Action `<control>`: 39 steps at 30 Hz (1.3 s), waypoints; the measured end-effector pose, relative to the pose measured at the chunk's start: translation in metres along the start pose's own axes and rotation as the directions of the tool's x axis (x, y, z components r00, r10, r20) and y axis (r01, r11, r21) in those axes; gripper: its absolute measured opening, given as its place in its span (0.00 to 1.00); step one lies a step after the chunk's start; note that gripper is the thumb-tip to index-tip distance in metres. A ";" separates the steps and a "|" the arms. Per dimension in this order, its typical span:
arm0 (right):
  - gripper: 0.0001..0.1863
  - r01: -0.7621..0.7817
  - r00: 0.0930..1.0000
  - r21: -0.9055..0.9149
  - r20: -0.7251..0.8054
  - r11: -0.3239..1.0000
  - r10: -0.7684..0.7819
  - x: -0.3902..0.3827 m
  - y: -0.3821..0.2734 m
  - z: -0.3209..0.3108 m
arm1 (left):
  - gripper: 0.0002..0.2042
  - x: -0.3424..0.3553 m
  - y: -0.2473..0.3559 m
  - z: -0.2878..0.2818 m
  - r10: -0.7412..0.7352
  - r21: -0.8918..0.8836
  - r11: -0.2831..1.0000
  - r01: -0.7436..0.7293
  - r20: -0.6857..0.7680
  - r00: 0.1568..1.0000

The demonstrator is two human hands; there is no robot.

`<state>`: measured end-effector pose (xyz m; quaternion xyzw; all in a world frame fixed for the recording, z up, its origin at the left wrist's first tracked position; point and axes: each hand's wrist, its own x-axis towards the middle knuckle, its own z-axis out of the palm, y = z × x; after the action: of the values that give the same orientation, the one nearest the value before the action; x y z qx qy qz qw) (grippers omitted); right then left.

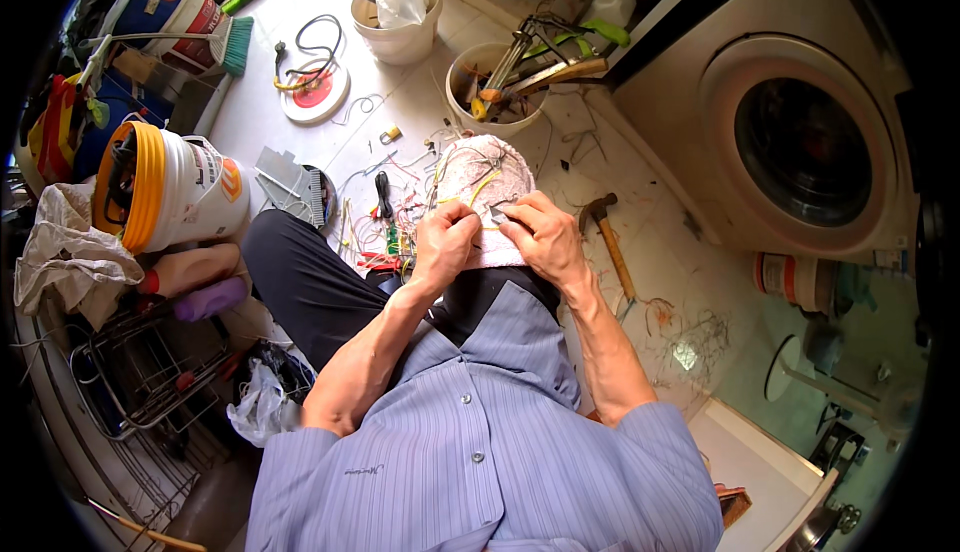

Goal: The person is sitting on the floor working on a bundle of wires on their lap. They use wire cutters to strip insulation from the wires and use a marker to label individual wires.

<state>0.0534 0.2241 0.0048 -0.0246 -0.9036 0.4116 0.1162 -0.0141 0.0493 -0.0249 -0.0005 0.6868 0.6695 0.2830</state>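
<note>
We see the left hand [447, 242] with its grip pressed together, contents we can't tell; right hand [545, 237] pinches a grey blade-like piece [498, 214] above pink cloth [517, 170]. Risk: soft backing gives, edge slips, left hand nicked.

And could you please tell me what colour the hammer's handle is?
The hammer's handle is orange-brown, showing best in the head view.

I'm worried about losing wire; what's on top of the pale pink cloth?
Thin wires, at least one yellow, lie on the pale pink cloth. The left hand and right hand cover parts; anything beneath them is hidden.
</note>
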 end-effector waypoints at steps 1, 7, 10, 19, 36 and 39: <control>0.09 0.006 1.000 0.002 0.000 1.000 -0.006 0.000 0.000 0.000 | 0.06 0.000 -0.003 0.000 0.009 -0.006 1.000 -0.009 0.001 1.000; 0.09 -0.009 1.000 -0.020 -0.019 1.000 0.008 -0.002 -0.004 -0.001 | 0.06 -0.009 -0.003 -0.007 -0.051 -0.110 0.993 0.052 0.016 0.999; 0.09 -0.011 1.000 -0.058 -0.030 0.998 0.009 -0.004 -0.006 0.000 | 0.05 -0.012 -0.005 -0.013 0.031 -0.001 1.000 -0.031 -0.032 0.999; 0.10 0.015 0.999 -0.086 -0.032 0.996 -0.017 -0.007 -0.005 0.000 | 0.04 -0.017 -0.005 -0.020 0.051 -0.077 0.996 -0.054 -0.043 0.998; 0.22 -0.306 0.942 0.149 -0.096 0.940 0.322 0.002 0.011 -0.008 | 0.05 -0.042 0.036 -0.072 -0.005 -0.327 0.945 -0.015 -0.059 0.998; 0.20 -0.233 0.970 -0.007 -0.074 0.973 0.231 0.012 0.013 0.005 | 0.05 -0.048 0.054 -0.085 0.022 -0.466 0.884 -0.033 -0.029 0.999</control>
<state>0.0402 0.2308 -0.0059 -0.1459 -0.8929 0.4142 0.0998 -0.0273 -0.0415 0.0382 -0.0663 0.5089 0.8188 0.2571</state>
